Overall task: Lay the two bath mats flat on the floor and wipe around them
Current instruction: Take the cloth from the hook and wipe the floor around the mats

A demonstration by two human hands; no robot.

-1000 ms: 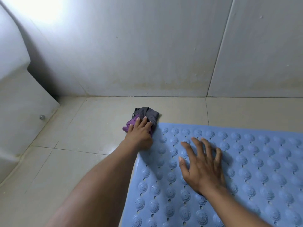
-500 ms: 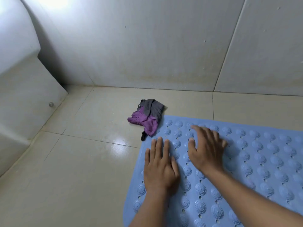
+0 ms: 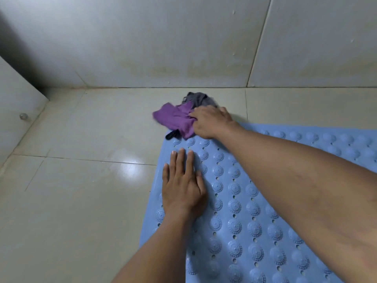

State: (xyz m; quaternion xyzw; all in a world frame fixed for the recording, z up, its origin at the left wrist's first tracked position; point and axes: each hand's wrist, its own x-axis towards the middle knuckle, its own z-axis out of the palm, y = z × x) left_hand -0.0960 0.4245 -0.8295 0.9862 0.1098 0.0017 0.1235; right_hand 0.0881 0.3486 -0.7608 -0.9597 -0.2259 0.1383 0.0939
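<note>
A light blue bath mat (image 3: 244, 211) with raised round bumps and small holes lies flat on the tiled floor, filling the lower right. My left hand (image 3: 183, 184) presses flat on its near left part, fingers straight. A purple and grey cloth (image 3: 175, 119) lies bunched on the floor at the mat's far left corner. My right hand (image 3: 210, 123) reaches across the mat and grips the cloth, its fingers curled into the purple fabric. Only one mat is in view.
Beige floor tiles (image 3: 81, 190) stretch to the left of the mat, glossy with a light reflection. A grey tiled wall (image 3: 163, 48) rises just behind the cloth. A white panel (image 3: 18, 94) with a small round knob (image 3: 23, 116) stands at the left edge.
My right hand left the mat, reached forward and took hold of the cloth, which now spreads further left. My left hand stays flat on the mat.
</note>
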